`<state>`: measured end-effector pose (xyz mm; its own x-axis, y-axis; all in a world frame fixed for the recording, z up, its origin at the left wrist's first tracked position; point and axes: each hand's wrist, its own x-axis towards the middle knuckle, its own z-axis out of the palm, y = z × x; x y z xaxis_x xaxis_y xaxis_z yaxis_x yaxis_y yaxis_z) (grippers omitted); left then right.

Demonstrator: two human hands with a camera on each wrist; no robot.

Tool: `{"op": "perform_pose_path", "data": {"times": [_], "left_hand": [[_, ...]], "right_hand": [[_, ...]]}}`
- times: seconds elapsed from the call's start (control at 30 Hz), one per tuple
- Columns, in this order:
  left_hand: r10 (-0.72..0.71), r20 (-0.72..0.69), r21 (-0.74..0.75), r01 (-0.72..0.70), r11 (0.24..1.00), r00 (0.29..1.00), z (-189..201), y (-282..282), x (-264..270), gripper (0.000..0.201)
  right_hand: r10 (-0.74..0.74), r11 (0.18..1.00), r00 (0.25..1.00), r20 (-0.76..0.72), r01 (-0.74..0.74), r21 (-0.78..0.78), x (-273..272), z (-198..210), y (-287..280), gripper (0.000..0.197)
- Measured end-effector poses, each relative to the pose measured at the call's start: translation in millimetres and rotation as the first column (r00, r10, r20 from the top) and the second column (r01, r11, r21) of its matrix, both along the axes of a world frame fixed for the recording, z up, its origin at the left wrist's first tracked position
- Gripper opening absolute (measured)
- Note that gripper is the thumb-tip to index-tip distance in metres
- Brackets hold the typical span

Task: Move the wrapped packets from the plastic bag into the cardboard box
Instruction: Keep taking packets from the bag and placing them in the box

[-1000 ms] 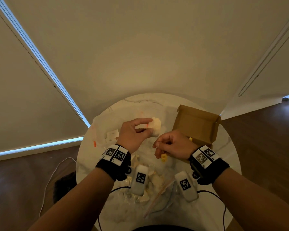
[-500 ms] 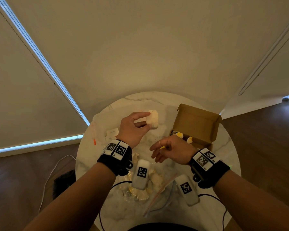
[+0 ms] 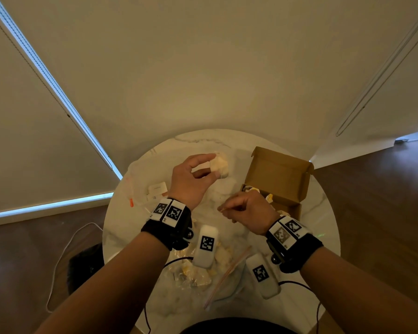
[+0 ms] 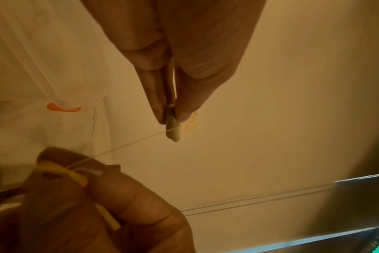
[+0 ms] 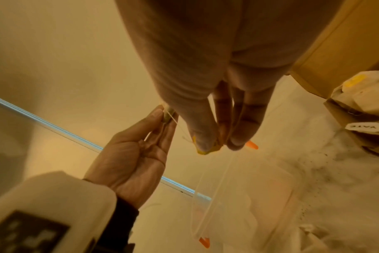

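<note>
Currently a tea bag (image 3: 219, 165) is pinched between the thumb and fingers of the left hand (image 3: 191, 182) and held raised over the far middle of the round marble table (image 3: 323, 213). From it a thin string (image 4: 128, 145) is stretched to a yellow tag (image 5: 206, 150), which is pinched between the thumb and fingertips of the right hand (image 3: 249, 210). To the right, an open cardboard box (image 3: 280, 174) is seen on the table, with several wrapped packets (image 3: 251, 190) already lying inside. Near the body, under the wrists, a clear plastic bag (image 3: 217, 280) holding more packets is spread on the table. Another clear zip bag (image 5: 238, 196) with an orange slider is seen to the left.
</note>
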<state>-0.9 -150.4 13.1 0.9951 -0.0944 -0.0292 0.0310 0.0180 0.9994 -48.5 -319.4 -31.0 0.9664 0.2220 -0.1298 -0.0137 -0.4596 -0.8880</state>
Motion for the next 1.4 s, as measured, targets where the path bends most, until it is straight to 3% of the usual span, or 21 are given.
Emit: {"op": "perform_pose_path", "data": {"times": [0.23,0.33,0.47,0.57,0.73,1.07,1.23,1.4], "left_hand": [[-0.020,0.013,-0.029,0.021,0.999,1.000,2.8,4.6,-0.9,0.040],[-0.053,0.012,-0.051,0.053,0.997,0.999,5.4,6.1,-4.6,0.040],[-0.082,-0.004,-0.043,0.082,0.996,0.997,4.0,5.7,-14.8,0.039],[-0.107,-0.029,-0.006,0.107,0.994,0.994,0.4,4.1,-24.4,0.037],[-0.123,-0.091,0.017,0.125,0.992,0.988,-6.5,1.4,-38.1,0.034],[-0.180,-0.095,0.043,0.184,0.982,0.979,-7.0,-7.0,-44.8,0.032],[-0.161,-0.099,0.063,0.168,0.984,0.982,-6.6,-7.9,-43.8,0.032],[-0.149,-0.099,0.121,0.161,0.980,0.984,-8.4,-9.0,-43.2,0.031]], "right_hand": [[-0.068,0.996,0.994,-0.085,0.073,0.054,-4.6,6.6,4.4,0.005],[-0.108,0.994,0.994,-0.033,0.108,-0.006,-2.4,4.6,5.2,0.005],[-0.158,0.987,0.969,-0.192,0.159,-0.009,1.8,10.9,2.6,0.008],[-0.203,0.962,0.942,-0.268,0.243,0.124,6.9,22.1,-1.0,0.014],[-0.327,0.907,0.927,-0.186,0.363,0.212,13.4,45.6,-6.4,0.013],[-0.375,0.885,0.917,-0.137,0.398,0.239,19.3,57.6,-10.0,0.011],[-0.338,0.936,0.940,0.039,0.332,0.113,16.3,65.0,-11.5,0.005],[-0.288,0.955,0.957,0.035,0.284,0.089,14.4,75.5,-9.3,0.006]]}}
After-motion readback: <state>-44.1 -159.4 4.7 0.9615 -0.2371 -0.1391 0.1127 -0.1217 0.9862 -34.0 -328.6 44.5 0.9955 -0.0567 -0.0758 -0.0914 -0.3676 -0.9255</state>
